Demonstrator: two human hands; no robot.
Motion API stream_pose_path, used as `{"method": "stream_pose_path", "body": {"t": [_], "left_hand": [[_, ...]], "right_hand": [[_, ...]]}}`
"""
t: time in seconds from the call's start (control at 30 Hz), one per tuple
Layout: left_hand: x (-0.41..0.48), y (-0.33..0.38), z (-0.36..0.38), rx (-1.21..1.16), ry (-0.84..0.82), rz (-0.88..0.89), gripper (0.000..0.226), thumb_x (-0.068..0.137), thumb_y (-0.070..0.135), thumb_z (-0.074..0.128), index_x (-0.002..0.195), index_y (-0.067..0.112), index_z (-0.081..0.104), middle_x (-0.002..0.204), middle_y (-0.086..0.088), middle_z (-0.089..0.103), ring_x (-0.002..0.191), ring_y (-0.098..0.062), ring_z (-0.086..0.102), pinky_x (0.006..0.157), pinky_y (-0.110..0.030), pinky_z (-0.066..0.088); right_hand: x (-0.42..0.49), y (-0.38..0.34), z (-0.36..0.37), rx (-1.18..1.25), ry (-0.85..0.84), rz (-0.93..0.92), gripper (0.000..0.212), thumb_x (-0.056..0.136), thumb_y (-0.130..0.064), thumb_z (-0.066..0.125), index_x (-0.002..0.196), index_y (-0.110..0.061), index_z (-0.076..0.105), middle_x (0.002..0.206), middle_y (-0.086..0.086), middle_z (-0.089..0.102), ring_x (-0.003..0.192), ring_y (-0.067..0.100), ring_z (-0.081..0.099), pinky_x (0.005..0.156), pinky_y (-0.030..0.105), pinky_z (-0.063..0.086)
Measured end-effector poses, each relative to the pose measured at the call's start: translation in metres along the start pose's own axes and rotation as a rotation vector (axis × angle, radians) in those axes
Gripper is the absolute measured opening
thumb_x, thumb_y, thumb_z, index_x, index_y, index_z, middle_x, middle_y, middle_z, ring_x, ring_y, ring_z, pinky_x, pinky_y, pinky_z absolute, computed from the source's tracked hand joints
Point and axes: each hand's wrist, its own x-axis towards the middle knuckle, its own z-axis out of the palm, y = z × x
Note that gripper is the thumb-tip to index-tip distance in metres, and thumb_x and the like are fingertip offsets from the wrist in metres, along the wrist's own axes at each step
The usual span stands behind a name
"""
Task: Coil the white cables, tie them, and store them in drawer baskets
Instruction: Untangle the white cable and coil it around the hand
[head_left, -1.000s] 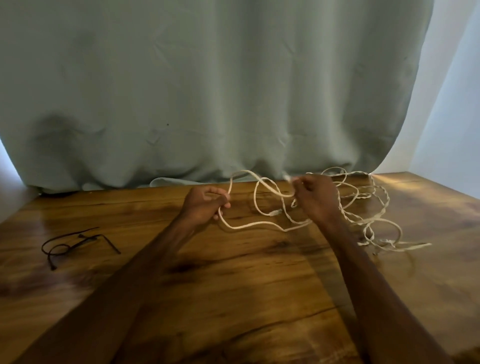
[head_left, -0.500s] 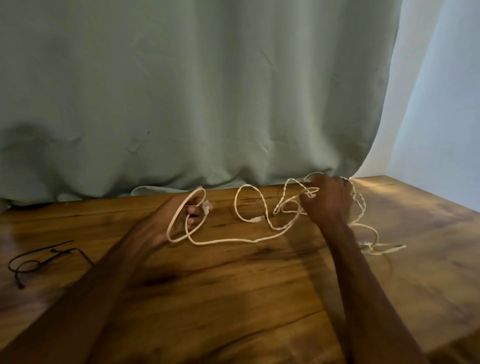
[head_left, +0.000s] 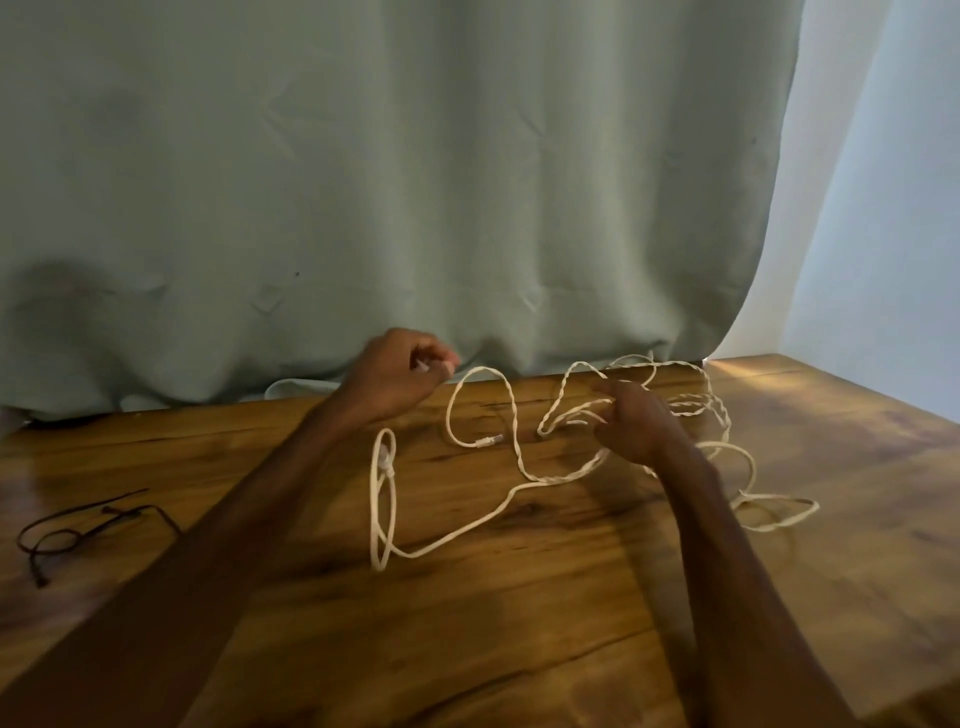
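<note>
A long white cable (head_left: 545, 478) lies tangled on the wooden table (head_left: 519, 623), partly twisted on itself, with most of its loops at the back right. My right hand (head_left: 639, 426) is in the tangle, and its fingers pinch a twisted loop of the cable. At the cable's left end, a narrow loop with a connector (head_left: 383, 499) sits below my left hand. My left hand (head_left: 400, 376) is raised near the curtain with its fingers curled; no cable reaches it. A second connector (head_left: 485, 442) lies mid-table.
A thin black tie or cord (head_left: 78, 530) lies on the table at the far left. A grey-green curtain (head_left: 415, 208) hangs along the table's back edge. The table's right corner (head_left: 883, 415) meets a pale wall.
My left hand has let go of the loop with the connector and risen toward the curtain. The loop dropped below it. My right hand stayed in the tangle.
</note>
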Motion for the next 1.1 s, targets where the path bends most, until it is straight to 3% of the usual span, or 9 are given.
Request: {"method": "stream_pose_path", "body": {"t": [0.1,0.17,0.3,0.43,0.53,0.67,0.83,0.93,1.1], "left_hand": [[0.013,0.040,0.024,-0.008,-0.011,0.162,0.017,0.095,0.021,0.069,0.110,0.021,0.077,0.102,0.009,0.074,0.090,0.000,0.064,0.078,-0.017,0.050],[0.022,0.058,0.048,0.001,-0.140,0.215,0.020,0.091,0.021,0.070,0.110,0.019,0.076,0.099,0.007,0.073,0.089,-0.002,0.066,0.079,-0.020,0.053],[0.033,0.075,0.095,0.217,-0.300,0.331,0.041,0.084,0.040,0.069,0.117,0.017,0.067,0.111,-0.005,0.072,0.102,-0.024,0.067,0.087,-0.038,0.054],[0.049,0.076,0.100,0.190,-0.165,0.358,0.032,0.097,0.041,0.057,0.104,0.014,0.072,0.093,-0.011,0.074,0.088,-0.031,0.071,0.076,-0.043,0.054],[0.061,0.082,0.078,0.001,-0.082,0.254,0.036,0.102,0.040,0.057,0.088,0.015,0.079,0.076,0.000,0.076,0.062,-0.016,0.072,0.068,-0.039,0.061],[0.067,0.103,0.040,-0.480,-0.022,0.049,0.031,0.104,0.026,0.059,0.104,0.000,0.075,0.091,-0.015,0.079,0.069,-0.023,0.077,0.068,-0.033,0.064],[0.071,0.117,0.004,-0.880,-0.047,-0.016,0.030,0.110,0.021,0.043,0.124,0.004,0.064,0.103,-0.015,0.078,0.089,-0.029,0.078,0.072,-0.029,0.063],[0.064,0.116,-0.025,-1.060,-0.005,-0.010,0.031,0.111,0.016,0.038,0.129,0.008,0.062,0.109,-0.014,0.077,0.090,-0.027,0.078,0.070,-0.027,0.061],[0.059,0.096,-0.016,-1.026,-0.067,-0.025,0.038,0.110,0.017,0.034,0.132,0.012,0.065,0.090,-0.005,0.075,0.050,-0.011,0.055,0.039,-0.015,0.038]], "right_hand": [[0.002,-0.002,0.001,0.057,0.081,0.009,0.019,0.080,-0.028,0.074,0.099,-0.027,0.076,0.096,0.003,0.076,0.100,0.030,0.070,0.085,0.041,0.056],[0.000,-0.005,-0.002,0.104,0.165,-0.012,0.014,0.079,-0.028,0.074,0.092,-0.030,0.077,0.087,-0.005,0.076,0.093,0.024,0.072,0.084,0.041,0.057],[-0.006,-0.016,-0.011,0.270,0.418,-0.186,0.026,0.087,-0.014,0.073,0.111,-0.022,0.078,0.101,-0.004,0.080,0.097,0.012,0.075,0.091,0.035,0.057],[-0.012,-0.024,-0.012,0.417,0.574,-0.325,0.036,0.093,-0.008,0.068,0.126,-0.019,0.072,0.113,-0.004,0.077,0.104,0.005,0.071,0.090,0.007,0.047],[-0.008,-0.019,-0.005,0.457,0.660,-0.303,0.051,0.093,-0.014,0.070,0.141,-0.020,0.056,0.105,-0.006,0.076,0.102,0.010,0.070,0.088,0.022,0.046],[0.002,-0.005,0.006,0.353,0.618,-0.144,0.067,0.083,-0.026,0.083,0.142,-0.017,0.053,0.088,-0.008,0.065,0.091,0.018,0.064,0.084,0.035,0.047],[0.011,0.006,0.017,0.204,0.454,0.039,0.022,0.085,-0.034,0.077,0.101,-0.019,0.076,0.076,-0.001,0.072,0.077,0.024,0.071,0.066,0.027,0.038],[0.008,-0.007,0.011,0.266,0.469,0.080,0.020,0.087,-0.035,0.072,0.083,-0.017,0.081,0.069,0.003,0.073,0.071,0.024,0.070,0.062,0.026,0.035],[0.001,-0.016,-0.001,0.456,0.607,-0.028,0.023,0.089,-0.016,0.072,0.112,-0.016,0.073,0.105,0.002,0.073,0.099,0.020,0.068,0.080,0.027,0.045]]}}
